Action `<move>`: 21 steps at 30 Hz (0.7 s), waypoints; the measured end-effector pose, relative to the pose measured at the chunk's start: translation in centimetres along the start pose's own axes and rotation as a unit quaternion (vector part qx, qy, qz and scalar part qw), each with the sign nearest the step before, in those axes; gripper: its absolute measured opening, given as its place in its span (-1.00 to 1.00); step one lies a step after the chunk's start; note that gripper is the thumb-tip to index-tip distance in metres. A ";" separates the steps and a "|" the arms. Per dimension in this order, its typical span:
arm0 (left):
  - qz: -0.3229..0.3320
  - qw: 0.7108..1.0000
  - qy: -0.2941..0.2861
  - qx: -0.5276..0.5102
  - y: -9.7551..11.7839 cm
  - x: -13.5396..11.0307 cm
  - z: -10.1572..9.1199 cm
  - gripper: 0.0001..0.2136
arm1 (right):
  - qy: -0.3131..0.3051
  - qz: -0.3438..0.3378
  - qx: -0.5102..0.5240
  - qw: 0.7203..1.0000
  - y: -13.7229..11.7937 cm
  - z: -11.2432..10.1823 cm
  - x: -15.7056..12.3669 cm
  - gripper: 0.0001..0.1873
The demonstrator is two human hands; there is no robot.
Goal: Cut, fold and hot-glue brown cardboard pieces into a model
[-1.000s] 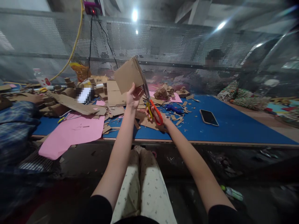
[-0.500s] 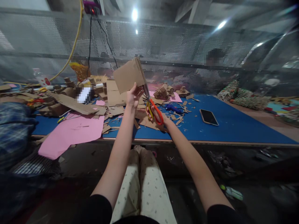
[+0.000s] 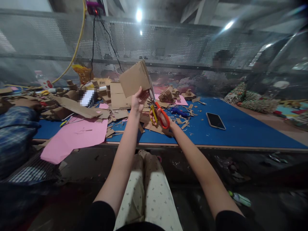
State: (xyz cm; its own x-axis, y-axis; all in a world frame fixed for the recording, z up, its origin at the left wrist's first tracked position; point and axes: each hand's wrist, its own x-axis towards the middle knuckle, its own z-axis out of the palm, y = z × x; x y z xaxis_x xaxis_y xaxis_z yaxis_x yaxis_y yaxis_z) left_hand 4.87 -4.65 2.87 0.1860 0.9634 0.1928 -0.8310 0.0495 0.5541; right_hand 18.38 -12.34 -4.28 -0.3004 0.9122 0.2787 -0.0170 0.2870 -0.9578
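Note:
My left hand point(image 3: 139, 100) grips the lower edge of a brown cardboard piece point(image 3: 134, 78), which is held up tilted above the table and looks layered along its right side. In my right hand point(image 3: 159, 118) is a pair of scissors point(image 3: 164, 118) with one orange and one yellow handle. Their blades point up along the cardboard's right edge; whether they are biting into it I cannot tell. Beneath both hands lies a flat cardboard sheet point(image 3: 156, 127) among small offcuts.
Pink paper point(image 3: 77, 136) hangs over the front edge at left. Heaped cardboard point(image 3: 74, 107) covers the left side. A blue-handled tool point(image 3: 178, 111) and a phone point(image 3: 215, 121) lie on the blue tabletop point(image 3: 245, 128). A co-worker's plaid sleeve point(image 3: 18, 131) is at far left.
The cardboard has shifted slightly right and down, with my left hand on it. The scissors stay along its right edge. The co-worker's sleeve at left has moved a little.

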 end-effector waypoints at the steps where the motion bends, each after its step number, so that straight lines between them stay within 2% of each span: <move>1: 0.000 1.000 0.003 -0.002 0.0 0.0 0.0 -0.81 | -0.009 -0.005 0.002 1.000 -0.1 0.0 -0.1 -0.12; 6: 0.000 1.000 0.001 -0.009 -0.2 0.2 -0.2 -0.81 | -0.027 -0.002 0.018 0.999 -0.7 0.3 -0.5 -0.15; 13: 0.012 1.000 -0.011 -0.006 -0.4 0.4 -0.3 -0.77 | -0.005 0.031 0.022 0.999 0.0 0.3 -0.4 -0.19; 21: 0.036 0.999 -0.007 0.015 -0.3 0.4 -0.2 -0.83 | 0.027 0.038 0.042 0.998 0.4 0.4 -0.5 -0.25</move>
State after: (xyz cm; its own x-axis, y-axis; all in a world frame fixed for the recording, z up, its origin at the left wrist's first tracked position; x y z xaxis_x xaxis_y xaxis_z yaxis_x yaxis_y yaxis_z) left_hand 5.09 -4.24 2.56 0.1336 0.9604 0.2445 -0.8260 -0.0284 0.5630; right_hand 18.14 -12.75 -4.83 -0.2517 0.9457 0.2055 -0.0770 0.1921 -0.9784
